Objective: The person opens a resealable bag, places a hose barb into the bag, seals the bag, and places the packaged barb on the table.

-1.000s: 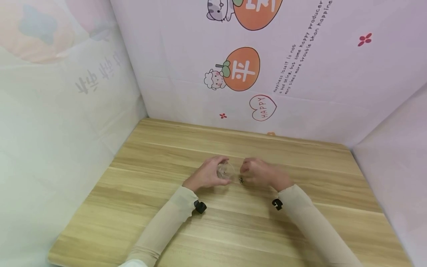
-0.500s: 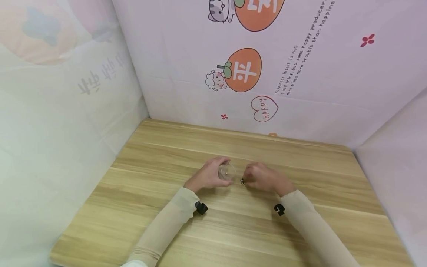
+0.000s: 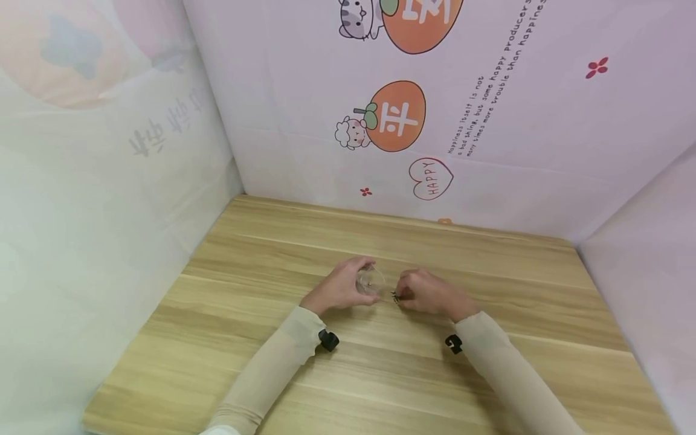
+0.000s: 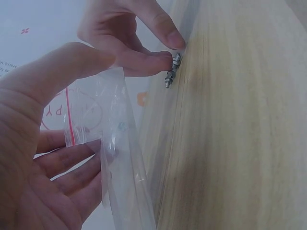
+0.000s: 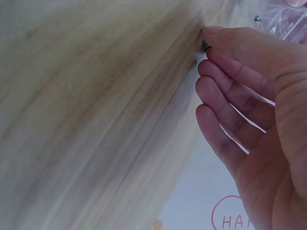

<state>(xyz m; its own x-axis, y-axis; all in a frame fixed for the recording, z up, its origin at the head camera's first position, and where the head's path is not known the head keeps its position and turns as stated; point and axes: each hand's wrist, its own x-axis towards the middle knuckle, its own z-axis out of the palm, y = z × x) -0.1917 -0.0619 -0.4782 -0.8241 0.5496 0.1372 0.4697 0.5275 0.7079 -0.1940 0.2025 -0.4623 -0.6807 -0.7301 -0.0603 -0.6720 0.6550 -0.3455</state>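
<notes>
My left hand (image 3: 341,284) holds a clear zip bag (image 4: 122,143) with a red line along its zip. In the left wrist view, its thumb and fingers spread the bag's mouth from either side. One tiny metal piece (image 3: 370,283) shows within the bag's outline. Just right of the bag, my right hand (image 3: 429,293) is low over the table, thumb and forefinger pinching a small dark metal piece (image 5: 205,45). At those fingertips lies a little cluster of silvery, screw-like metal parts (image 4: 173,70); their exact kind is too small to tell.
The wood-grain table (image 3: 304,374) extends around both hands. A white printed sheet (image 3: 304,109) stands behind its far edge, with plain white sheets at left and right. Black wrist bands (image 3: 328,340) sit at both sleeve ends.
The right hand, blurred earlier, has come down a little toward the metal parts and now pinches there. My left hand and the bag have hardly moved.
</notes>
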